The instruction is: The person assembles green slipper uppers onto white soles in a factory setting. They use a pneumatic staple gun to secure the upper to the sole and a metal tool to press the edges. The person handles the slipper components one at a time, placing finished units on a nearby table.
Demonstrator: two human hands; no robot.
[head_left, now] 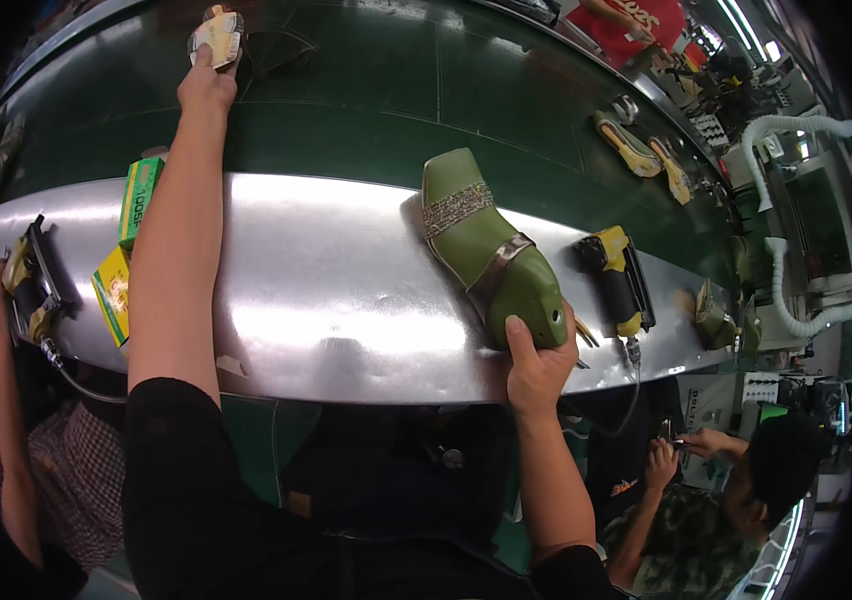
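Olive-green shoe last (491,255) with a glittering band strap and a metallic cross strap: lying on its side on the brushed steel shelf (326,290), toe pointing away toward the dark green conveyor belt (396,90), heel end at the near edge.

Right hand (538,368): closed around the heel end of the last, thumb up on its near face, fingers wrapped behind. Last resting on the shelf, not lifted.

Left hand (208,88): arm stretched fully across the shelf to the belt, fingers pinched on a small cream and tan shoe piece (218,36) at the far side. Piece in contact with the belt surface or just above it; not distinguishable.

Progress, as a judgement: 2 items gripped at once, neither brought to the other. Strapped last ready on the shelf; far piece not yet pulled in.

Surroundings:
- 2 green and yellow cardboard boxes (128,240) on the shelf, just left of the left forearm.
- Yellow and black hand tool (618,278) on the shelf, just right of the last, cable hanging off the near edge.
- A second tool (31,285) at the far left end of the shelf.
- 2 yellow-soled shoe pieces (646,152) farther along the belt.
- Co-worker's hands (681,450) below right; another person's arm (1,400) at lower left.
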